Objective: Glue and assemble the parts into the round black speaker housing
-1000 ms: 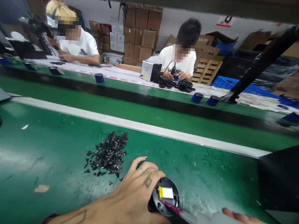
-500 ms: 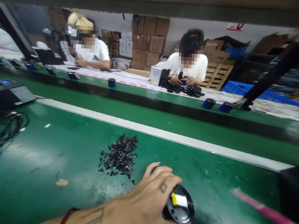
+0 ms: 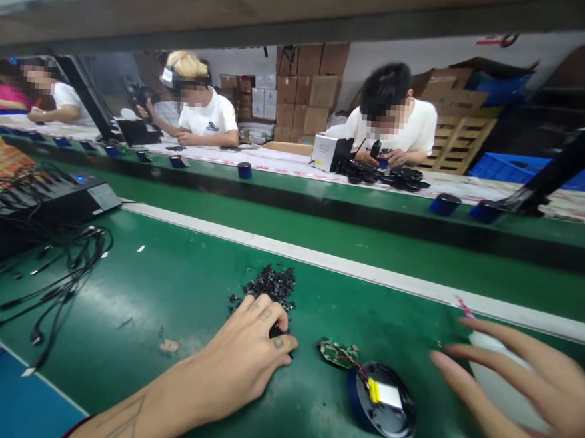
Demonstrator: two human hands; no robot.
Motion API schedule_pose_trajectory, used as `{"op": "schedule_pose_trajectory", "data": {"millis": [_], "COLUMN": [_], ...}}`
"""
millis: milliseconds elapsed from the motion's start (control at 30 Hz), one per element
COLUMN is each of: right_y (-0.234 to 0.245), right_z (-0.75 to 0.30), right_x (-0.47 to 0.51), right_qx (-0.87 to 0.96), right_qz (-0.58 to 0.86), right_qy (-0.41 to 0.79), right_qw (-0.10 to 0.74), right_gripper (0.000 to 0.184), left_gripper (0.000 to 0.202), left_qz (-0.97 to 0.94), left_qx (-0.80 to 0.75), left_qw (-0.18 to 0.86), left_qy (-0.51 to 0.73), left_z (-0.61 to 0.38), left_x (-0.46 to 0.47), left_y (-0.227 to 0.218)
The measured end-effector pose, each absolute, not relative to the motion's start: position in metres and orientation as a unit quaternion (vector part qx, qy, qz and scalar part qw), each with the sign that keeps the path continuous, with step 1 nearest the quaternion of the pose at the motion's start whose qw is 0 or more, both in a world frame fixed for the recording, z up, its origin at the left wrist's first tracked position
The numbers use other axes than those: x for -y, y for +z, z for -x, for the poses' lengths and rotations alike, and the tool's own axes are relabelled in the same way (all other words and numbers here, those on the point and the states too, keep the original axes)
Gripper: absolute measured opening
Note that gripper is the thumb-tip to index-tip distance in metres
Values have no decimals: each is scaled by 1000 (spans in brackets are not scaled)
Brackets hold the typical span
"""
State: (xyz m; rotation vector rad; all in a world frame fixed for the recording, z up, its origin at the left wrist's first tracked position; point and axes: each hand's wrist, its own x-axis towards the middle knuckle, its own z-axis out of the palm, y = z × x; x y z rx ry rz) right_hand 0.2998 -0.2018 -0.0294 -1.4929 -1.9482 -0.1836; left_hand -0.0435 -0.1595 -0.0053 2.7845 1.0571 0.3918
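Left hand [image 3: 250, 349] palm-down on green mat [image 3: 167, 290], fingers [image 3: 261, 309] pressed together and curled into near edge of clip pile [image 3: 270, 285]; whether a clip is pinched cannot be told. Right hand [image 3: 515, 395] hovering open at lower right, fingers [image 3: 482, 376] spread, over a white tool body [image 3: 498, 387] with pink tip [image 3: 461, 304]; grip on it not clear. Round blue housing [image 3: 382, 409] between both hands, touched by neither, lying open side up, yellow-taped battery [image 3: 385, 395] inside. Green circuit board [image 3: 338, 352] just beside housing, joined by thin red wire [image 3: 357, 365].

Clips probably light, stiff, loose and prone to scatter; best taken singly at fingertips. Housing likely rigid and light; best held by rim, away from fragile wire and board.

Beyond: conveyor belt [image 3: 322, 224], blue housings [image 3: 444, 204], seated workers [image 3: 393, 129], cable tangle [image 3: 64, 256] at left.
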Motion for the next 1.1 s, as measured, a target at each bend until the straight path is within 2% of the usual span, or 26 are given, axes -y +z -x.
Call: {"op": "schedule_pose_trajectory", "data": {"millis": [33,67,100,167,200,300,467,600,667,733,800,933,1100], "right_y": [-17,-5,6,21,25,28,19,10,4,1,2,14,18], "right_z": [-277,-252,-228,-189,-178,-176,-221,-241,-243,-244,-245,-246,-240], "right_x": [191,180,169,153,149,150,164,179,187,194,200,205,204], "right_qx": [750,756,761,777,782,789,767,784,824,847,851,872,876], "right_qz": [602,628,628,603,590,545,488,422,389,367,349,333,321], "right_qy": [-12,83,120,170,189,261,313,238,82,-85,-166,-168,-191], "right_qw": [273,164,113,66,63,115,276,388,403,376,355,318,306], "right_gripper": [22,31,36,26,22,32,13,19,22,24,26,38,43], "left_gripper": [18,20,22,24,23,21,13,11,13,21,33,34,32], "left_qz": [-929,-933,-936,-940,-941,-934,-855,-708,-616,-538,-479,-371,-317], "left_qx": [-346,-341,-336,-326,-320,-309,-348,-388,-378,-361,-344,-332,-297], "left_qw": [57,44,31,11,9,43,234,475,596,678,727,792,835], "left_qy": [117,108,102,103,112,174,305,350,349,348,352,354,338], "left_z": [41,38,35,32,31,32,20,-12,-27,-37,-41,-38,-39], "left_x": [159,159,159,159,159,160,156,143,138,135,135,142,146], "left_y": [-10,-14,-17,-20,-20,-19,-13,-3,0,-1,-5,-14,-17]}}
